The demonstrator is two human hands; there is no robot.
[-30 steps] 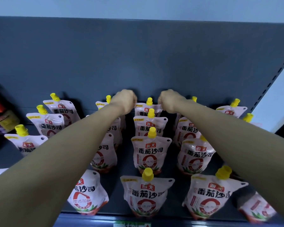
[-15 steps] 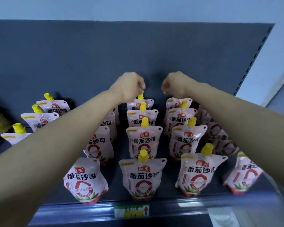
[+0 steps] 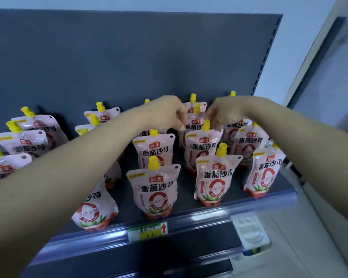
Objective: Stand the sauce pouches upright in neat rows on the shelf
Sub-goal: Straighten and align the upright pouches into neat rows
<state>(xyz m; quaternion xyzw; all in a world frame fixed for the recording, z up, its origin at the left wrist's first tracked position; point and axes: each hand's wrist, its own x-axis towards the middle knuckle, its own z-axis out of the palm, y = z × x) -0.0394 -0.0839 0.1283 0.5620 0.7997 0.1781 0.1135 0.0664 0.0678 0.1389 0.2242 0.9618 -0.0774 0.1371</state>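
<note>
Pink sauce pouches with yellow caps stand in rows on the dark grey shelf (image 3: 189, 197). Between my two hands, near the back, one pouch (image 3: 195, 125) shows its cap. My left hand (image 3: 167, 114) is curled at that pouch's upper left corner, and my right hand (image 3: 226, 114) at its upper right corner, beside the cap of the pouch in front (image 3: 203, 149). Two front pouches (image 3: 158, 189) (image 3: 214, 181) stand upright at the shelf edge. My left forearm hides much of the pouches in the column to the left (image 3: 92, 209).
More pouches (image 3: 28, 141) stand at the far left, some leaning. A clear price rail with a green and yellow label (image 3: 147, 231) runs along the front edge. The shelf ends on the right near a leaning pouch (image 3: 266, 171). The grey back panel (image 3: 129, 57) rises behind.
Both hands have come down from the back row onto a pouch slightly nearer. The view has shifted, so the shelf's right end and front rail now show more.
</note>
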